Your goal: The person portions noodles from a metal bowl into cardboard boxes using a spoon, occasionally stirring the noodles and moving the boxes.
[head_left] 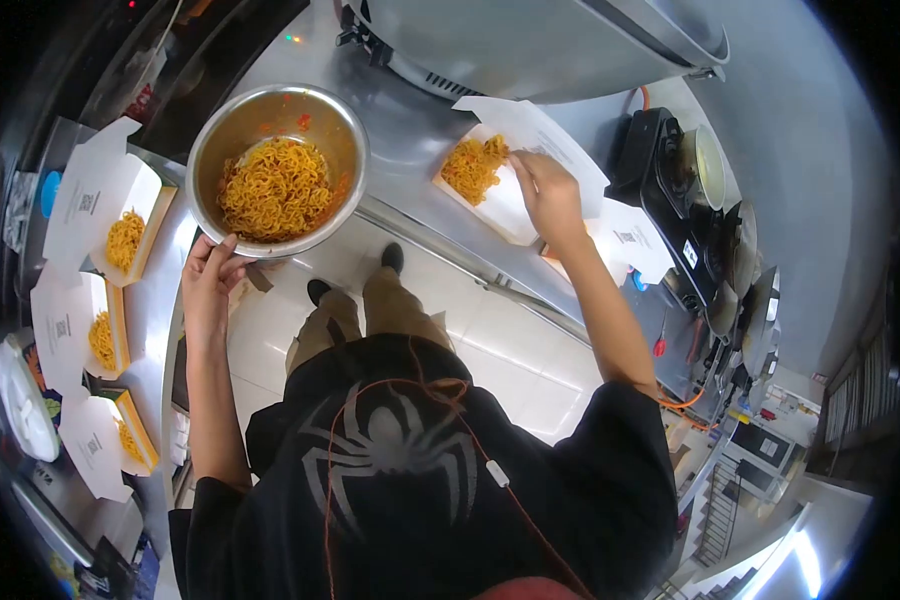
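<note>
My left hand [213, 278] grips the near rim of a steel mixing bowl [353, 190], thumb over the edge. Inside the bowl lies a heap of orange-coloured noodles [280, 185], with red bits of sauce on the wall. On the right, my right hand [552, 196] reaches over an open white takeaway box [510, 212]. Its fingertips are pinched together at the noodles [473, 168] in that box, on the side nearest the hand. Part of those noodles stands a little raised by the fingers.
Open takeaway boxes with noodles [125, 240] line the left counter [160, 330]. Another white box [630, 238] stands partly behind my right forearm. A black portable stove [645, 150] and pans [740, 245] sit farther right. A large metal appliance [530, 50] borders the steel counter ahead.
</note>
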A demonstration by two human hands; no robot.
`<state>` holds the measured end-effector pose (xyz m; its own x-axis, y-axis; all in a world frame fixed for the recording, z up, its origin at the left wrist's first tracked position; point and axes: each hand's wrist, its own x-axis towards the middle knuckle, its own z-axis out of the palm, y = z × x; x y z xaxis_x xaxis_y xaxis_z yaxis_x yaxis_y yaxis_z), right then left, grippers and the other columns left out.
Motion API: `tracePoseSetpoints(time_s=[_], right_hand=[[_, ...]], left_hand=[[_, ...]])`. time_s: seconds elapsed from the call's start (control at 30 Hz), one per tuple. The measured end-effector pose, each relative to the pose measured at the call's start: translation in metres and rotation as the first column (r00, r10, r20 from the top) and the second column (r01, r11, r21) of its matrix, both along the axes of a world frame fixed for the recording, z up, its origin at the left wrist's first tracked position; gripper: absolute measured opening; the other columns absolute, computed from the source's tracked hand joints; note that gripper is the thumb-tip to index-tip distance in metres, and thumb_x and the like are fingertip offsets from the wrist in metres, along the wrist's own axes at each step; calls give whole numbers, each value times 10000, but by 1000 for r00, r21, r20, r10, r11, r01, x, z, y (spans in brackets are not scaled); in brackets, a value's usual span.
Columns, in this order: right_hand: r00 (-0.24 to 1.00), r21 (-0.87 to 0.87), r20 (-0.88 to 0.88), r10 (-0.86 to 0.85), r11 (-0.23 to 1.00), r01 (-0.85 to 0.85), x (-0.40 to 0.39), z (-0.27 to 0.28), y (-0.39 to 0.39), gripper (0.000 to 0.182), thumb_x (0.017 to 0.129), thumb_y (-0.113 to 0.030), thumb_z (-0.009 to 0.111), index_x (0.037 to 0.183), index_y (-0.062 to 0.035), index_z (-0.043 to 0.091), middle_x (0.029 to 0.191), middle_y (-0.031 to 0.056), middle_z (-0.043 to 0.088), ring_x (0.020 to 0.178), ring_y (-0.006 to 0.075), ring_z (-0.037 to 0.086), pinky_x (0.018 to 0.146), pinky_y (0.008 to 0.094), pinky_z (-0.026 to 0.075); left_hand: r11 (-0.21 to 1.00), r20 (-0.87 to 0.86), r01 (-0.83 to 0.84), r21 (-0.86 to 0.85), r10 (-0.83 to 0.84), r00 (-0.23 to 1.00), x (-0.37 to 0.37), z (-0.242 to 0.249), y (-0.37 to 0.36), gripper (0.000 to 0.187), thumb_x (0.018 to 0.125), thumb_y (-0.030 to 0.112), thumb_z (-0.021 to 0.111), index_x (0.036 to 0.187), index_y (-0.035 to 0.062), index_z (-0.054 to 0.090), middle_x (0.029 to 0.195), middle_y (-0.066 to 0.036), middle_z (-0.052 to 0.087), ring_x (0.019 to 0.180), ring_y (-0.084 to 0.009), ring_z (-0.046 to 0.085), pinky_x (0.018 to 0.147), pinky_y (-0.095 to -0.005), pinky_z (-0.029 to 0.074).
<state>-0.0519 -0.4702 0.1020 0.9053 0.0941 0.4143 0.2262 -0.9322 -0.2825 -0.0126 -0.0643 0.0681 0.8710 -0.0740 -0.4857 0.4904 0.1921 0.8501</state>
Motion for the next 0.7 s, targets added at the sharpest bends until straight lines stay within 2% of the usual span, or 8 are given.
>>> tracePoseSetpoints(time_s=[0.13, 0.23, 0.33, 0.43, 0.53, 0.57, 0.67, 0.7], right_hand=[[1000, -4, 5, 13, 1000, -13, -10, -1, 0, 115, 786, -79, 573, 877, -10, 592, 736, 113, 585, 679, 260, 570, 608, 343, 464], [1000, 24, -22, 14, 1000, -13, -18, 2, 5, 118, 790, -60, 580, 872, 23, 600, 813, 151, 609, 706, 289, 587, 644, 343, 471], [998, -23, -58, -35, 999, 34, -25, -4, 5, 129, 776, -61, 572, 892, -6, 588, 816, 123, 596, 745, 261, 579, 663, 332, 473], [983, 125, -93, -162, 977, 172, -33, -13, 8, 132, 779, -55, 563, 898, -3, 586, 826, 136, 592, 759, 270, 577, 675, 337, 474], [979, 111, 30, -200, 974, 195, -38, -52, 14, 135, 782, -40, 554, 906, 1, 585, 820, 148, 586, 753, 284, 575, 676, 343, 472], [986, 121, 21, -163, 980, 160, -42, -52, 23, 134, 781, -34, 555, 906, 3, 584, 802, 153, 580, 733, 295, 572, 657, 348, 471], [966, 229, -68, -248, 939, 258, -50, -47, 34, 140, 768, -30, 567, 904, -3, 588, 798, 141, 580, 712, 291, 569, 634, 344, 470], [983, 210, -2, -182, 961, 179, -50, -54, 30, 156, 756, -35, 585, 910, -13, 594, 794, 128, 580, 703, 274, 568, 616, 338, 472]], left_hand=[[1000, -1, 8, -15, -8, 1000, 1, 1, 3, 163, 828, 136, 575, 968, 54, 555, 812, -21, 626, 648, -60, 605, 544, -142, 435], [999, 9, 4, -35, -4, 1000, 3, 5, 2, 164, 825, 135, 579, 962, 49, 552, 797, -27, 627, 646, -60, 604, 541, -144, 436], [1000, 2, -5, -12, 5, 1000, 6, 12, -1, 164, 821, 129, 582, 955, 42, 549, 775, -31, 626, 636, -66, 602, 536, -148, 437], [1000, -2, -7, -7, 7, 1000, 6, 15, 0, 166, 819, 117, 582, 959, 34, 547, 749, -29, 623, 619, -75, 597, 531, -152, 438], [1000, -34, -27, 7, 27, 999, 6, 15, -1, 166, 821, 104, 576, 967, 29, 546, 772, -28, 618, 609, -84, 587, 525, -163, 431], [1000, -32, -27, 9, 27, 999, 7, 16, -2, 163, 823, 103, 574, 966, 30, 545, 781, -29, 616, 612, -84, 587, 526, -165, 428], [1000, -1, -8, -20, 8, 1000, 10, 9, 4, 160, 828, 97, 564, 971, 29, 544, 823, -36, 611, 639, -96, 596, 537, -171, 416], [1000, -5, -18, -21, 18, 1000, 10, 10, 4, 165, 828, 96, 564, 977, 28, 542, 825, -37, 611, 645, -99, 598, 540, -172, 414]])
